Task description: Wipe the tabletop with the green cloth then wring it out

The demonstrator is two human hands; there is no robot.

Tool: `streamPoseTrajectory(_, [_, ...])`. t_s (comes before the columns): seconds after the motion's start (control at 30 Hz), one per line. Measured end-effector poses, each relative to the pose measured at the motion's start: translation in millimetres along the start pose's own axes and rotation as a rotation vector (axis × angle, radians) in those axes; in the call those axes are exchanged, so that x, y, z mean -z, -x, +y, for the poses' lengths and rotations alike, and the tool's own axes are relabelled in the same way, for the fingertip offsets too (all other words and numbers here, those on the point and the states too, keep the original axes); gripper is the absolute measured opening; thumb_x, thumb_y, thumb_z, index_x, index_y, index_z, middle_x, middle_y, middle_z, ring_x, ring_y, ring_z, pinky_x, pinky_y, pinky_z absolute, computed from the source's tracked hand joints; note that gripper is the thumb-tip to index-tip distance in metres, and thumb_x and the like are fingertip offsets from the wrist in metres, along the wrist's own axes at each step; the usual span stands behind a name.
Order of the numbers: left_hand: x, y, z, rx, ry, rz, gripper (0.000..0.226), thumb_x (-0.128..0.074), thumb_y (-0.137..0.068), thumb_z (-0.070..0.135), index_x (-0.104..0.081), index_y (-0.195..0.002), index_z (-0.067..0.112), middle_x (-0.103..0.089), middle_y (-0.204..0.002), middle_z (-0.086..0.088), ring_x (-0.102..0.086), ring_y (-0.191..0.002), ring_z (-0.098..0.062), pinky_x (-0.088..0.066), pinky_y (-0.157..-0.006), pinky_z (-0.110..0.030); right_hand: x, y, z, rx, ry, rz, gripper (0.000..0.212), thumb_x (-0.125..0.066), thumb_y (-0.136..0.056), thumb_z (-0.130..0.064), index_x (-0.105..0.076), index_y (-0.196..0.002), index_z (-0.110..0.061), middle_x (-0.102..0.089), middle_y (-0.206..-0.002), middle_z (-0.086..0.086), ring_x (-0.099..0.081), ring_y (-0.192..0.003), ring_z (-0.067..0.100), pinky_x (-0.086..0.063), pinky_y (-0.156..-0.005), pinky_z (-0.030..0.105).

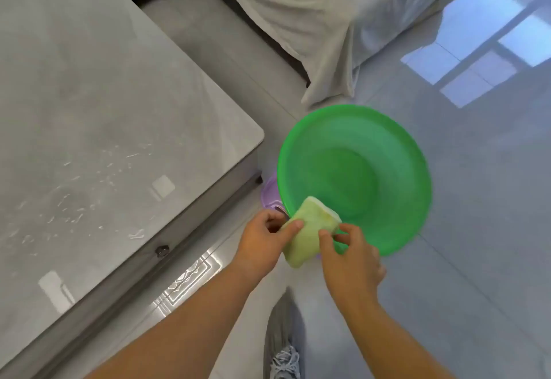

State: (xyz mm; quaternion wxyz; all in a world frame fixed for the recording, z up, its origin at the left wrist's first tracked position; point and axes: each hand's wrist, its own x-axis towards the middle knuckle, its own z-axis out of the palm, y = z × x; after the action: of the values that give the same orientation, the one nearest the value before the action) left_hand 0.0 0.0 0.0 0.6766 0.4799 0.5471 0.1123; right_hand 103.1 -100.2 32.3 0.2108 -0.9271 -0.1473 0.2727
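Green cloth (307, 229): folded into a thick pad and held in the air over the near rim of the green basin (357, 176), well apart from the tabletop (104, 110). Probably kept there so drips fall into the basin rather than onto the floor.
Left hand (262, 241): pinching the cloth's left edge between thumb and curled fingers.
Right hand (348, 256): pinching the right edge, thumb on top, fingers curled around the side.
Two-sided grip: looks like a set-up for twisting one end against the other, so judged as the start of wringing, with no twist showing in the cloth yet.
Basin position: on the floor side just beside the table corner, seemingly within easy reach of both wiping and wringing.
Tabletop marks: glossy surface with wet streaks and beads near the corner – taken as a sign of wiping done, though not certain.
Purple thing (269, 193): only a sliver showing under the basin's left rim; lid, stool or second bowl, cannot tell.
Water in basin: hard to make out; blurred, with no clear waterline.
Hidden: underside of the cloth and the fingertips behind it.
Cut off: far and left sides of the table, and a shoe (283, 360) cropped at the bottom edge.
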Motion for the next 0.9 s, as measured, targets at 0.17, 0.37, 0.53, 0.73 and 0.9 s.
streamPoseTrajectory(0.17, [-1.7, -2.5, -3.0, 0.048, -0.043, -0.08, 0.035, -0.074, -0.085, 0.039, -0.068, -0.089, 0.005, -0.067, -0.077, -0.005, -0.058, -0.066, -0.008, -0.049, -0.059, -0.017, -10.0, -3.4, -0.7, -0.003, -0.036, 0.014, 0.038, -0.06, -0.092, -0.051, -0.054, -0.122, -0.03, -0.057, -0.095, -0.016, -0.053, -0.113, 0.018, -0.024, -0.107, 0.044])
streamPoseTrajectory(0.37, [3.0, 10.5, 8.0, 0.055, -0.035, -0.112, 0.037, -0.069, -0.089, 0.037, -0.061, -0.078, 0.003, -0.05, -0.065, 0.001, -0.044, -0.056, -0.008, -0.039, -0.052, -0.017, -8.1, 1.1, -5.7, -0.055, -0.378, -0.01, 0.025, -0.074, -0.087, -0.026, -0.057, -0.103, -0.034, -0.066, -0.095, -0.016, -0.064, -0.1, 0.016, -0.044, -0.097, 0.041])
streamPoseTrajectory(0.53, [19.3, 30.5, 34.3, 0.008, 0.067, -0.076, 0.025, -0.069, -0.091, 0.031, -0.067, -0.089, 0.006, -0.067, -0.076, 0.0, -0.059, -0.068, -0.013, -0.047, -0.061, -0.02, 7.5, 10.2, -34.5, -0.056, -0.709, -0.082, 0.031, -0.073, -0.087, -0.006, -0.058, -0.101, -0.029, -0.069, -0.101, -0.003, -0.07, -0.087, 0.011, -0.054, -0.068, 0.022])
streamPoseTrajectory(0.73, [62.0, 32.9, 93.7, 0.005, 0.221, -0.015, 0.02, -0.065, -0.092, 0.013, -0.067, -0.112, 0.012, -0.075, -0.103, -0.009, -0.069, -0.1, -0.029, -0.055, -0.084, -0.036, 18.7, 13.6, -99.4, 0.07, -0.749, -0.211, 0.039, -0.069, -0.088, 0.001, -0.06, -0.107, -0.032, -0.07, -0.102, -0.016, -0.072, -0.078, 0.012, -0.06, -0.071, 0.04])
streamPoseTrajectory(0.9, [117.7, 38.8, 130.4, 0.032, 0.358, 0.051, 0.032, -0.072, -0.087, 0.013, -0.058, -0.115, 0.004, -0.073, -0.105, -0.016, -0.068, -0.101, -0.034, -0.054, -0.088, -0.047, 14.1, 17.9, -169.0, 0.236, -0.684, -0.375, 0.043, -0.063, -0.088, 0.01, -0.062, -0.107, -0.028, -0.071, -0.102, -0.01, -0.072, -0.079, 0.006, -0.057, -0.067, 0.025])
